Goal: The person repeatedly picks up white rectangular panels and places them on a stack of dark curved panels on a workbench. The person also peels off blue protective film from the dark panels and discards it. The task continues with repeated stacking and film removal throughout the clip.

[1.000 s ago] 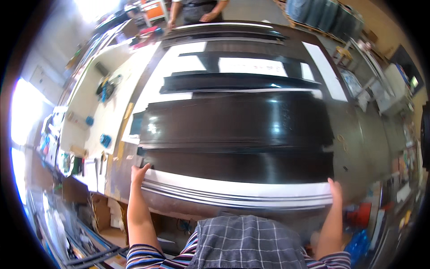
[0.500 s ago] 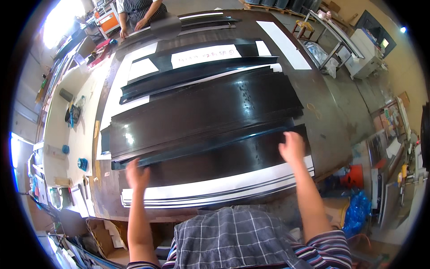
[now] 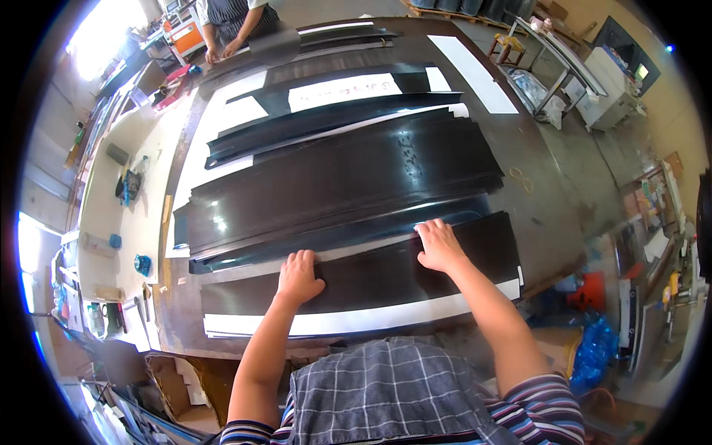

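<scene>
A black sheet (image 3: pixel 356 282) with a white band along its near edge lies on the table in front of me, apparently over others. My left hand (image 3: pixel 299 277) rests on its far edge left of the middle, fingers forward and thumb out to the side. Farther right, my right hand (image 3: pixel 440 246) lies at the same far edge, fingers slightly bent and apart. Just beyond is a long strip of glossy dark film (image 3: pixel 348 228) with a raised edge. Past that lies a wide stack of black sheets (image 3: pixel 334 178), its edges uneven.
More dark film (image 3: pixel 326 122) and white sheets (image 3: pixel 475 73) cover parts of the big table (image 3: pixel 549 215). At the far side another person's hands (image 3: pixel 222 52) are over dark sheets. A white side bench (image 3: pixel 104 200) with small tools stands left; a red bin (image 3: pixel 589 291) is at right.
Both hands have moved inward onto the near sheet's far edge. The several thin dark and white stripes along the near edge now show as one white band; a grey strip shows beyond the sheet.
</scene>
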A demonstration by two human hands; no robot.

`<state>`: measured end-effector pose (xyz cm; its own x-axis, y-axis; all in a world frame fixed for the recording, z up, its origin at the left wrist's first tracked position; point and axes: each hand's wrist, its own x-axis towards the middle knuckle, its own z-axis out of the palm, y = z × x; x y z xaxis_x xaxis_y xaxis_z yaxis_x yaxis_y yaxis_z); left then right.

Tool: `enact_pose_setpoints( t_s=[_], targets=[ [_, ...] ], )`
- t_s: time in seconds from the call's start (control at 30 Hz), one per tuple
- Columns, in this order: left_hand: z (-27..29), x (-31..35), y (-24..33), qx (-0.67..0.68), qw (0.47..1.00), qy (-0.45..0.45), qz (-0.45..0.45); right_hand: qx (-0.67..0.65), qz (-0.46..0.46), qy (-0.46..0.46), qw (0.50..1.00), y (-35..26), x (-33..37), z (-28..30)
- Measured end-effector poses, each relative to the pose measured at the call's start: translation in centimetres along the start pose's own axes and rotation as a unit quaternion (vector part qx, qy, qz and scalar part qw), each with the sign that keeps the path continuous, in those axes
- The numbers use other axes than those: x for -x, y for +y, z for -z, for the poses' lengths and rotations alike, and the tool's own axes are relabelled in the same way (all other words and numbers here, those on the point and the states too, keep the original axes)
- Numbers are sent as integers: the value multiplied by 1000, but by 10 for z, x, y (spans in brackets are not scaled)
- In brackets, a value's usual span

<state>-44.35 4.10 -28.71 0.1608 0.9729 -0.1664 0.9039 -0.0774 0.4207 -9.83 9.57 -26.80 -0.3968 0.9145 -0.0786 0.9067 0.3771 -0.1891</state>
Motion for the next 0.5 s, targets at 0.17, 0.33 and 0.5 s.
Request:
enact_pose_setpoints(
  t_s=[0.17, 0.33, 0.5],
  targets=[
    [-10, -12, -11, -96, 987, -127, -31, 103, 31, -76, 991, 2, -7, 3],
    [-7, 2, 0, -35, 986, -164, 4, 43, 25, -223, 974, 3, -5, 4],
    [-6, 6, 6, -46, 956, -289, -11, 85, 0, -380, 921, -2, -16, 24]
  ],
)
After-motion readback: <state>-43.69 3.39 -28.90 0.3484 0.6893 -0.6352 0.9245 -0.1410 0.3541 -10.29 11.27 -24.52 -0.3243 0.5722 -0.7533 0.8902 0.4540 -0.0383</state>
